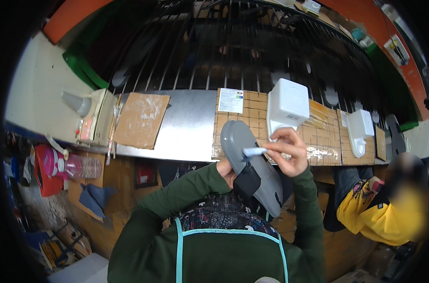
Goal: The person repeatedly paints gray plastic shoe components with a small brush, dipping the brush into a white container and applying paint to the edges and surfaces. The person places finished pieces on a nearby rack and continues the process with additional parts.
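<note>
Holding a gray sandal [235,137] near the center of the frame, above the lap and overlapping the near edge of a cardboard sheet [224,125]. Gripping at the sandal's left side with the left hand [226,170], bent around the edge, with most fingers hidden underneath; impossible to tell how tightly pressed. Probably held from the side and below to steady the sole while leaving the upward face free for the right hand [291,153]. With that hand, right of center, pinching a small pale tool [254,151] between thumb and fingertips, perhaps for fine control; too blurred to tell a brush from a folded cloth. Aiming its left end at the sandal, near what looks like a black strap [248,180], with contact hard to judge. Resting on the cardboard above the right hand, a white container [290,101], likely set there to be within easy reach; beneath, cardboard likely laid to shield the metal tabletop [188,125]. Slanting lengthwise from upper left to lower right, with one rounded end pointing toward the tabletop and the other toward the lower right, beside the right forearm; no telling toe from heel with certainty.
</note>
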A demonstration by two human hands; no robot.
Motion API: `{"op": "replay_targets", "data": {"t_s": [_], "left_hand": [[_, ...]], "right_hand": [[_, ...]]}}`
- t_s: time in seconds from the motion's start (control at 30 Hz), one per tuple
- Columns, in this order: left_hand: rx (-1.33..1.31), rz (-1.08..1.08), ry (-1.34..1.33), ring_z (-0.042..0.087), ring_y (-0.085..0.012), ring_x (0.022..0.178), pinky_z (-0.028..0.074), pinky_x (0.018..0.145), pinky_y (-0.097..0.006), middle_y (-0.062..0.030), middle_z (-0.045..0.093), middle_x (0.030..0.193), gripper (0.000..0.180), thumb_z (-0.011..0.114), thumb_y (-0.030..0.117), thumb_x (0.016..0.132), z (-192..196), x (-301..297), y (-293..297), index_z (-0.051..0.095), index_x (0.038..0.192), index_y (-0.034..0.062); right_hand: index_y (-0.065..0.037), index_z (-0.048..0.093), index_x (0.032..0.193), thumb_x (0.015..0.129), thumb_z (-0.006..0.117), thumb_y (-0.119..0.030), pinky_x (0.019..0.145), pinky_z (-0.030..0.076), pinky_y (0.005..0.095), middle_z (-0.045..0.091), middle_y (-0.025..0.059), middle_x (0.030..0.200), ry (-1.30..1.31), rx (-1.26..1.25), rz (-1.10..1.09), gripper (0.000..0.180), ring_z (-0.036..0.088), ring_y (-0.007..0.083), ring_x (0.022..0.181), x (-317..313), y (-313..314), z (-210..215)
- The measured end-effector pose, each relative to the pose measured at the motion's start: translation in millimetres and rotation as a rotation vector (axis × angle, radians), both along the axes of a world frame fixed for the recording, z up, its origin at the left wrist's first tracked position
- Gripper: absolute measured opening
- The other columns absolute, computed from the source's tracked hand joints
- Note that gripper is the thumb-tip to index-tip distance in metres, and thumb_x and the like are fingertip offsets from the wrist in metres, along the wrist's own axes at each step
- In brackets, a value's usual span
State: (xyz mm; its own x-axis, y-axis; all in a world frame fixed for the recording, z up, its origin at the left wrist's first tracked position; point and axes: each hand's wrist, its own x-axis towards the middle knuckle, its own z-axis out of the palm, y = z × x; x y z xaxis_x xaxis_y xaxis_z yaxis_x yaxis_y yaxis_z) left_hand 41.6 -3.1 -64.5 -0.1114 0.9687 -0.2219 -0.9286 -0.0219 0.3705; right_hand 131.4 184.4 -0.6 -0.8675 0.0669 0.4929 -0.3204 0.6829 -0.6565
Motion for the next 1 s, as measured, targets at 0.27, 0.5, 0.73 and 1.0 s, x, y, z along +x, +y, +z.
{"op": "replay_targets", "data": {"t_s": [0.27,0.5,0.73,1.0], "left_hand": [[0.256,0.066,0.188,0.057,-0.0266,0.115,0.049,0.097,-0.044,-0.0158,0.052,0.129,0.051,0.044,0.042,0.097,-13,-21,4,0.041,0.135,0.0077],[0.420,0.205,-0.309,0.050,-0.0304,0.121,0.039,0.105,-0.050,-0.0138,0.052,0.132,0.055,0.044,0.049,0.095,-27,-53,-21,0.044,0.134,0.0095],[0.394,0.414,-0.013,0.048,-0.0296,0.121,0.039,0.105,-0.047,-0.0116,0.052,0.132,0.057,0.039,0.053,0.095,-6,-102,-23,0.045,0.133,0.0104],[0.305,0.754,0.220,0.044,-0.0290,0.127,0.035,0.107,-0.044,-0.0182,0.043,0.138,0.098,0.056,0.066,0.079,20,-44,-5,0.028,0.142,-0.0028]], "right_hand": [[-0.016,0.075,0.093,0.072,0.076,-0.011,0.075,0.030,0.0291,0.060,-0.0012,0.095,0.203,0.170,-0.234,0.022,0.051,0.0097,0.070,-23,3,5],[-0.012,0.075,0.092,0.079,0.073,-0.014,0.075,0.041,0.0261,0.061,0.0041,0.092,-0.215,-0.350,-0.091,0.013,0.055,0.0112,0.084,47,28,-4],[-0.009,0.004,0.151,0.079,0.069,-0.007,0.051,0.033,0.0183,0.066,0.0120,0.093,-0.132,-1.445,0.035,0.097,0.048,0.0055,0.058,63,-23,-37],[-0.023,0.000,0.151,0.080,0.066,0.005,0.048,0.032,0.0132,0.056,0.0249,0.123,0.194,-1.912,0.135,0.102,0.054,0.0067,0.068,32,-67,-28]]}}
